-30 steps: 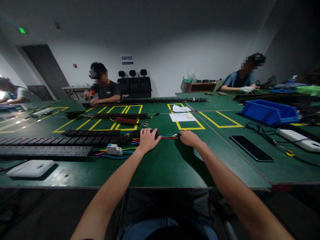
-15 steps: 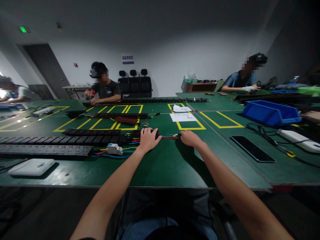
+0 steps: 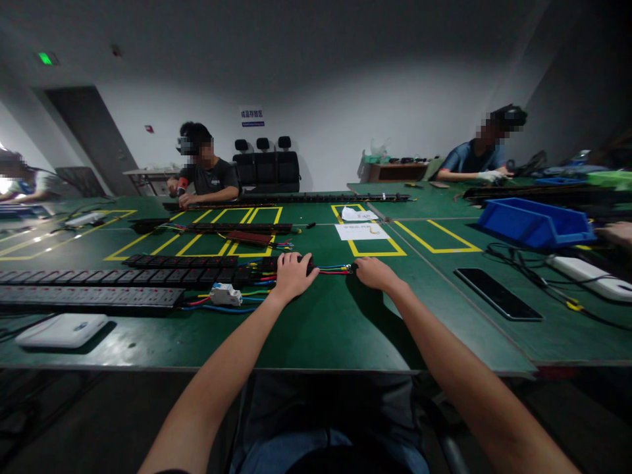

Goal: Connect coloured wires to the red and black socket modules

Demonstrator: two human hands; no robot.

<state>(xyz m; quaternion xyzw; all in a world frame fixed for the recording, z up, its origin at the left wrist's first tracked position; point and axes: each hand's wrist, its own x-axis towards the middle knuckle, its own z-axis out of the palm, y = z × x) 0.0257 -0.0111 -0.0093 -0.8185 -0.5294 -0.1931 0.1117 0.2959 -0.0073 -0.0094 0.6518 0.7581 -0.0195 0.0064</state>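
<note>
Head view: black part (image 3: 310, 265) mostly hidden under left hand (image 3: 293, 275).

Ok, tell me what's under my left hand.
A black part shows between the thumb and fingers of your left hand; coloured wires run from there towards your right hand. Whatever lies beneath the palm is covered.

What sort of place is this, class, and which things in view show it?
Probably an electrical assembly workshop: socket strips lie on a green bench, coloured wires run between the two hands, and yellow tape marks out areas.
</note>
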